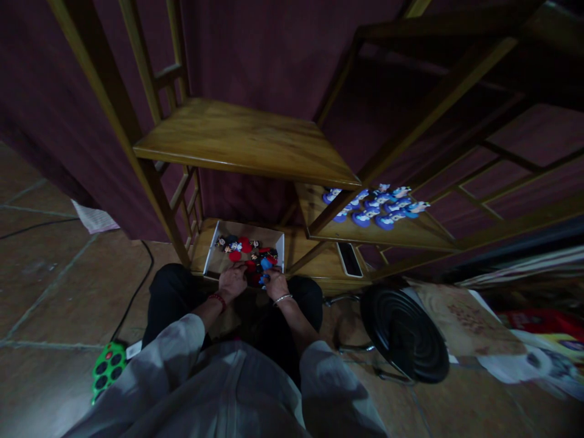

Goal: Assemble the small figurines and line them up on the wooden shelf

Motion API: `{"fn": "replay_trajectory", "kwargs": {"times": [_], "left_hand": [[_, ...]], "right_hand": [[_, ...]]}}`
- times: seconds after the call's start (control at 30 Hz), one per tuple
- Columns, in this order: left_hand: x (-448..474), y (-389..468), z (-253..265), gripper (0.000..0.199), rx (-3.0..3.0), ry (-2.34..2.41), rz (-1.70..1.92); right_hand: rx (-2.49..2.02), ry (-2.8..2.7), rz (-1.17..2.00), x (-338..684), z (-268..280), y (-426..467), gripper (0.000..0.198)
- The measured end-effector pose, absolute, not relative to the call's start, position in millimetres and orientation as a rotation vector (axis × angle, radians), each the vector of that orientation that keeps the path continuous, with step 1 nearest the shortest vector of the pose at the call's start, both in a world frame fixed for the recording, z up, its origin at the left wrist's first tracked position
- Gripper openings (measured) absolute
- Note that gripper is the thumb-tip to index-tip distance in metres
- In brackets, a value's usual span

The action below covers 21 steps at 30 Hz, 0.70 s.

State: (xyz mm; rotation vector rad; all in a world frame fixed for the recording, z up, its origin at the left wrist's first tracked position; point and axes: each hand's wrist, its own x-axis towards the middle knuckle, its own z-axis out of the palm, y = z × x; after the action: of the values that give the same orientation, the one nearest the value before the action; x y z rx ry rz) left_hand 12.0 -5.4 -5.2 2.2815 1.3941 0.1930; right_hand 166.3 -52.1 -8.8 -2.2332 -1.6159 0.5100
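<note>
Small toy figurines [244, 244] on red and blue round bases lie jumbled in a shallow white-walled box [281, 251], which rests on the low wooden shelf. My left hand [232, 281], with a red bead bracelet at its wrist, reaches over the box's near side. Its fingers are curled by the red pieces, and what they pinch is hidden. Close beside it, my right hand [276, 285] wears a silver bangle and has closed fingers on a small blue figurine [263, 279] at the box's near edge. The light is dim, so fine detail is lost.
Blue and white figurines [383, 207] stand grouped on a higher shelf [424, 234] to the right. A wooden shelf board [246, 137] juts out above the box. A dark tray [350, 260], a black round stool [406, 334] and a green power strip [108, 368] are nearby.
</note>
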Motion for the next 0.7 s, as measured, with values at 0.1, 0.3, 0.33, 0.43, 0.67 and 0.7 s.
{"fn": "replay_trajectory", "kwargs": {"times": [0.1,0.3,0.33,0.43,0.67,0.7], "left_hand": [[11.8,-5.9,-7.1,0.040,2.264,1.410,0.180],[11.2,-5.6,-9.1,0.039,2.284,1.388,0.216],[11.2,-5.5,-8.6,0.039,2.283,1.385,0.210],[11.3,-5.6,-6.4,0.039,2.280,1.387,0.199],[11.7,-6.4,-1.9,0.038,2.244,1.407,0.149],[11.8,-6.4,-1.9,0.039,2.236,1.413,0.140]], "right_hand": [[-2.203,-1.612,0.530,168.0,-10.3,-52.1,0.021],[-2.101,-1.594,0.528,171.9,-14.9,-53.8,0.022],[-2.087,-1.586,0.546,172.6,-15.6,-53.9,0.022],[-2.048,-1.544,0.616,174.4,-17.7,-53.4,0.020],[-1.934,-1.345,0.780,175.8,-25.2,-48.9,0.022],[-1.915,-1.316,0.802,175.6,-25.3,-48.2,0.024]]}}
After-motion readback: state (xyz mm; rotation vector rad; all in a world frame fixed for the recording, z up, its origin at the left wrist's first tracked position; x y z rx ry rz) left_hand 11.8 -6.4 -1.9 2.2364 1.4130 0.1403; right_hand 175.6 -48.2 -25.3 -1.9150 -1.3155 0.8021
